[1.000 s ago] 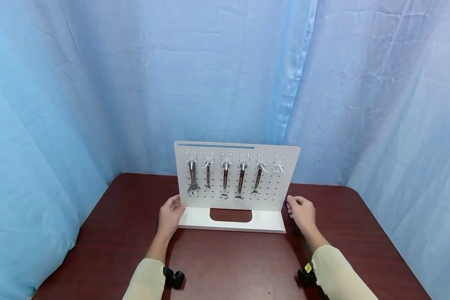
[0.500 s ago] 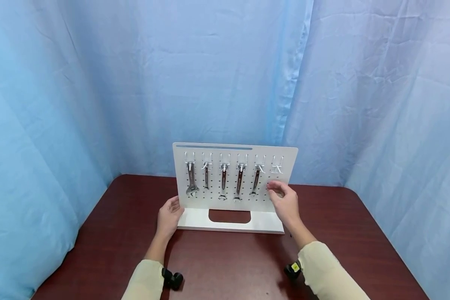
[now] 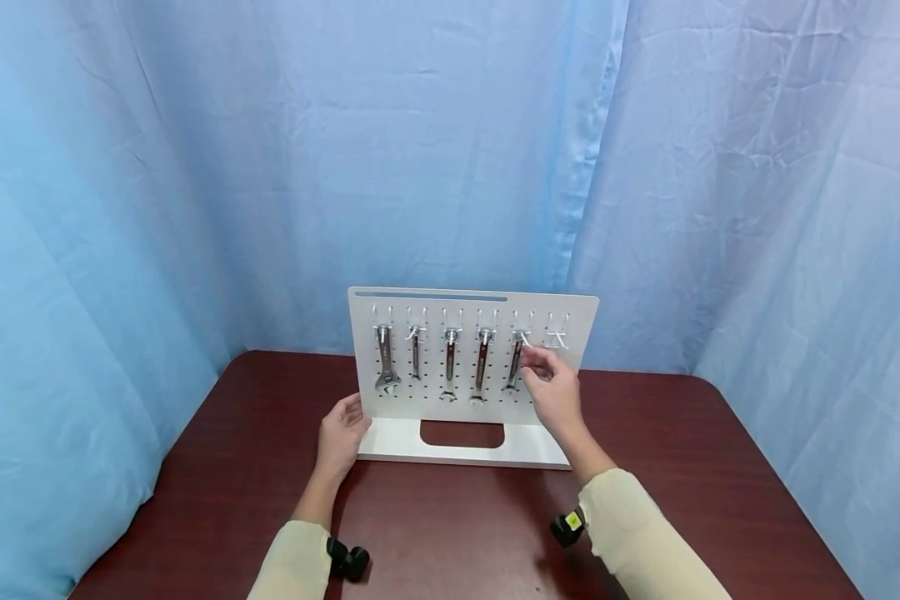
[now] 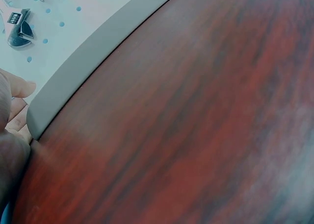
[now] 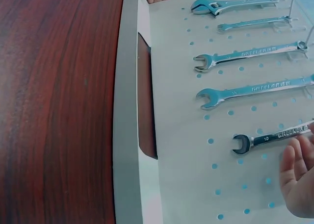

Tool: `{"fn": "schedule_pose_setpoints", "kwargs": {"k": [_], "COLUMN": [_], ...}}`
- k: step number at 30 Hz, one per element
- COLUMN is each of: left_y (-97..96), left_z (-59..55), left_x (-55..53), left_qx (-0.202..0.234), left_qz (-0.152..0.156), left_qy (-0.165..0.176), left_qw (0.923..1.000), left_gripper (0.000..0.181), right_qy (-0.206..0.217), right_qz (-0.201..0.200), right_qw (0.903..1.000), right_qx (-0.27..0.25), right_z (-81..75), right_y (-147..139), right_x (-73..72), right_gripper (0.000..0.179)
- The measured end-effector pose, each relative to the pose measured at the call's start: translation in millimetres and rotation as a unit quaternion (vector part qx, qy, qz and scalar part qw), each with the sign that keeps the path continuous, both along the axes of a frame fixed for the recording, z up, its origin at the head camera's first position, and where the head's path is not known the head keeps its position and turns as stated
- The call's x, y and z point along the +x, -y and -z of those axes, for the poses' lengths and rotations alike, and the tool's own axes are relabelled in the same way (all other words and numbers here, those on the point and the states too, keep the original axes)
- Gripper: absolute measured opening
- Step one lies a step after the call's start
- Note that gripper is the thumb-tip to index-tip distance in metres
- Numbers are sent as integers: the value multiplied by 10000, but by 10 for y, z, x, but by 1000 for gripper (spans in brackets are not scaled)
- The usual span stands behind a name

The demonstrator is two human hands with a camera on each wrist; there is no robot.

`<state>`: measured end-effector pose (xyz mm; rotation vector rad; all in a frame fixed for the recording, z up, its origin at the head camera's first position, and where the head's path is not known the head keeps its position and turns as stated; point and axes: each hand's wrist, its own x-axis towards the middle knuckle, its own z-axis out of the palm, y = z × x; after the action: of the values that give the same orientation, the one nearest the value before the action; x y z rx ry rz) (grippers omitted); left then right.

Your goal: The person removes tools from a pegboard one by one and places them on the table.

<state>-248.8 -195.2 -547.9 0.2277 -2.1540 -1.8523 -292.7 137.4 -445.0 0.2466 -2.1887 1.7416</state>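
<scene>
A white pegboard stand (image 3: 555, 392) stands on the table with several wrenches hanging from its hooks. My left hand (image 3: 342, 433) grips the board's lower left edge; in the left wrist view its thumb (image 4: 22, 87) shows beside the stand's corner. My right hand (image 3: 557, 396) is at the rightmost hanging combination wrench (image 3: 516, 362), thumb and forefinger apart. In the right wrist view its fingers (image 5: 300, 158) lie close to the handle of that wrench (image 5: 267, 138), marked 10, and hide its upper end. Leftmost hangs an adjustable wrench (image 3: 386, 362).
Between lie a small wrench (image 3: 416, 354) and two longer combination wrenches, one of them a combination wrench (image 3: 482, 367) near the middle. The far-right hook (image 3: 557, 337) bears no tool. Blue curtains (image 3: 450, 167) surround the dark red table (image 3: 435, 533).
My right hand has moved from beside the board's right edge, left and up across its front, to the rightmost wrench. The left hand stays on the board's edge.
</scene>
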Motion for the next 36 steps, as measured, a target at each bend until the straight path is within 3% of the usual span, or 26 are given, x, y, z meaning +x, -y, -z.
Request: {"fn": "schedule_pose_setpoints", "kwargs": {"k": [14, 21, 29, 36], "left_y": [-19, 5, 14, 1], "left_z": [-21, -41, -58, -31], "left_x": [-2, -7, -18, 7], "left_qx": [101, 87, 67, 79], "left_qz": [68, 88, 81, 72], "left_qy": [-9, -9, 8, 68], "left_qw": [9999, 9999, 9999, 9999], "left_gripper": [48, 49, 50, 49], "right_qy": [780, 862, 1030, 1053], "right_qz": [-579, -517, -756, -906], "right_qw": [9943, 9943, 9917, 9897], "right_qx": [436, 365, 126, 335], "right_z": [4, -77, -75, -54], "right_y": [57, 68, 23, -6], "right_x": [-50, -26, -33, -7], "right_gripper": [22, 17, 17, 12]}}
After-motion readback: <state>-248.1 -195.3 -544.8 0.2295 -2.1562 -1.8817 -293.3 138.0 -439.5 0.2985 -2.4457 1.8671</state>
